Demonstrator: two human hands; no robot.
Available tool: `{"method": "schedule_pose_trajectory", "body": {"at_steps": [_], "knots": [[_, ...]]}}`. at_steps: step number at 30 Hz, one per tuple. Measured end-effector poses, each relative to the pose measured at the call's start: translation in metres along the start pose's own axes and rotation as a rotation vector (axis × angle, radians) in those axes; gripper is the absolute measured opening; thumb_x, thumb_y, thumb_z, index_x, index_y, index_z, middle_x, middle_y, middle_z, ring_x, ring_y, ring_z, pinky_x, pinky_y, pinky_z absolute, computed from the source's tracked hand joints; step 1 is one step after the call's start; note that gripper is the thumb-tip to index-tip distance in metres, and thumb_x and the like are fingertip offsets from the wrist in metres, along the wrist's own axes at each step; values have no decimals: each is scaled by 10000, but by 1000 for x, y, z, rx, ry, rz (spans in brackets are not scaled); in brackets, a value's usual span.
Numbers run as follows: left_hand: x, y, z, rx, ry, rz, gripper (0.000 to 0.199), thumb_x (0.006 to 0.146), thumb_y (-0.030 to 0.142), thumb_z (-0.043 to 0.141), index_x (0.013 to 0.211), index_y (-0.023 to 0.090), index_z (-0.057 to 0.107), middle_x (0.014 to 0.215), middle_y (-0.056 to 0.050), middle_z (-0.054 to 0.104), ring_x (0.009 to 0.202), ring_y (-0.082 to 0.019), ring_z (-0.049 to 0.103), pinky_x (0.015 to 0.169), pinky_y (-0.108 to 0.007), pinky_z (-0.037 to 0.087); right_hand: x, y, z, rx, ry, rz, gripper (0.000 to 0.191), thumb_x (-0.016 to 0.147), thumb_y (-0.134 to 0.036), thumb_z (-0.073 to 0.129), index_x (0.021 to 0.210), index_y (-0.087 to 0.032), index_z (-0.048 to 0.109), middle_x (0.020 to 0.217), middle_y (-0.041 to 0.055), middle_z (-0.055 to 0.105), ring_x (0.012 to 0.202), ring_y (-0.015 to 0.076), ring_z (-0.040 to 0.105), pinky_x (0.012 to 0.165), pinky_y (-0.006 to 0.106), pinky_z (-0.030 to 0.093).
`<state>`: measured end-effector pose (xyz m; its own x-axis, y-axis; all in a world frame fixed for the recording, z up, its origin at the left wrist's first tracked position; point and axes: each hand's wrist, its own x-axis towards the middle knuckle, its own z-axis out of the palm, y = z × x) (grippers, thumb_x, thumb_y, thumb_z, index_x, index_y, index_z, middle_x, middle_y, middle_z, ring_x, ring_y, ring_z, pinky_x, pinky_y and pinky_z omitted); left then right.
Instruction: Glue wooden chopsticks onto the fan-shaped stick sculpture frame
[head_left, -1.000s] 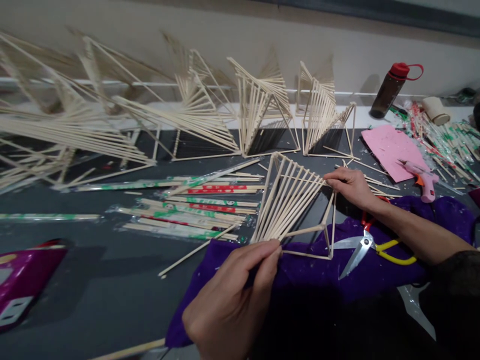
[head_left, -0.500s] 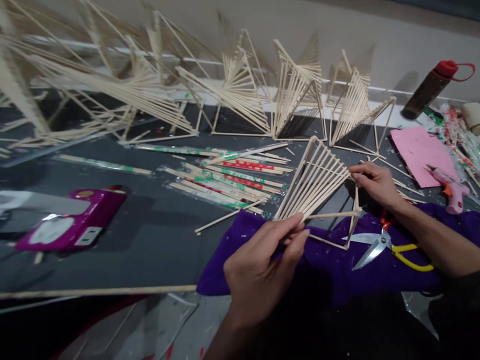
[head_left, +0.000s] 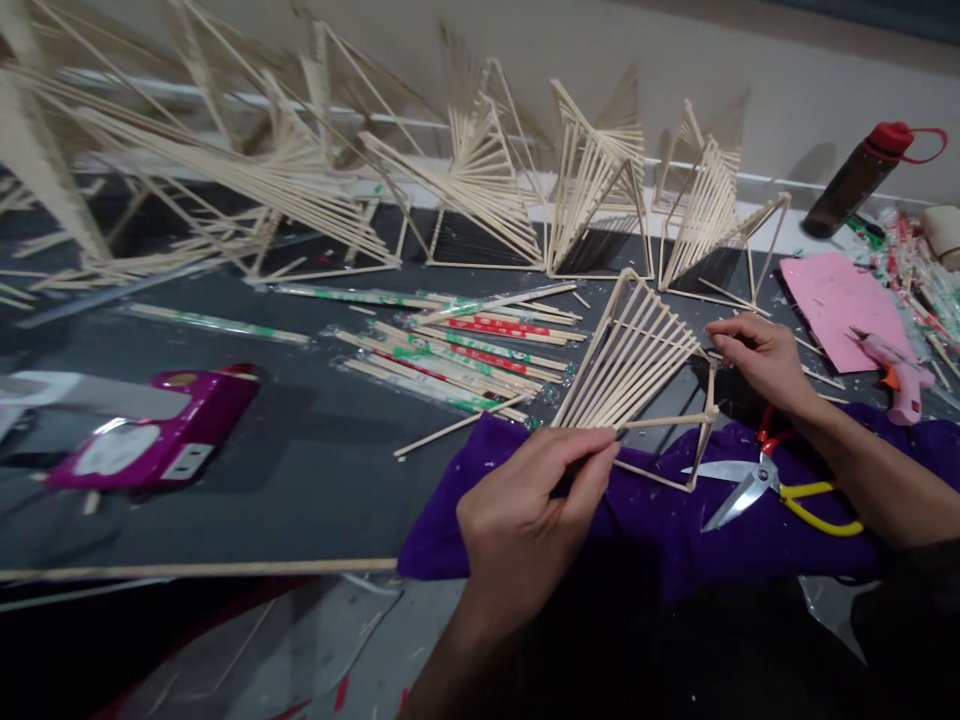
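Observation:
A small framework of glued wooden chopsticks (head_left: 637,365), its sticks fanned out, stands tilted in front of me. My left hand (head_left: 536,500) pinches its near lower corner between thumb and fingers. At the upper right corner of the framework is my right hand (head_left: 757,360), thumb and forefinger closed together; whatever is between the fingertips is too small to make out. Under the framework lies a purple cloth (head_left: 645,530). Scissors (head_left: 765,475) with red and yellow handles rest on the cloth, blades apart, below my right wrist.
Paper-wrapped chopsticks (head_left: 465,360) lie left of the framework. Larger chopstick structures (head_left: 480,190) line the wall. At right are a pink glue gun (head_left: 896,370), a pink sheet (head_left: 840,310) and a dark bottle (head_left: 855,185). A purple device (head_left: 157,430) sits at left.
My right hand has shifted slightly right, its fingertips farther from the ends of the fanned sticks. My left hand keeps its pinch on the framework. The view has moved a little.

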<state>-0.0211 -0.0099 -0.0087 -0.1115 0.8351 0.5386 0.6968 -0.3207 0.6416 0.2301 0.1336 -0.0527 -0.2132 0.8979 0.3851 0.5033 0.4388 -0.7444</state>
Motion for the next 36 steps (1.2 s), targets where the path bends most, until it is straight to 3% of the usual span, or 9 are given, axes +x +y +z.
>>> {"method": "schedule_pose_trajectory", "body": {"at_steps": [12,21,30,36], "knots": [[2,4,-3,-8,-40,-16,62,864,206,676,863,221,736,769,45,756,632,-95,693,604,-182,539,0,-5,1,-4,8,-74,183,841,-252,611,891,-200,779,787,30,709,717,158,625,692,304,469],[5,-3,-5,-23,-80,11,64,857,205,678,850,243,728,787,56,744,686,-97,692,667,-190,540,4,8,3,-9,-46,43,204,809,-244,602,893,-189,779,814,40,725,719,159,639,667,288,474],[-5,-9,0,-128,-18,-280,75,839,329,713,849,276,766,757,43,741,622,-124,701,685,-247,574,5,6,5,17,-35,78,164,786,-248,616,853,-204,759,828,31,722,752,165,644,655,280,468],[2,-3,2,-193,8,-371,89,813,328,716,812,250,757,711,33,738,602,-140,708,628,-241,580,4,-9,0,89,34,48,115,782,-285,633,720,-188,644,667,-8,628,614,125,552,592,261,415]]}}
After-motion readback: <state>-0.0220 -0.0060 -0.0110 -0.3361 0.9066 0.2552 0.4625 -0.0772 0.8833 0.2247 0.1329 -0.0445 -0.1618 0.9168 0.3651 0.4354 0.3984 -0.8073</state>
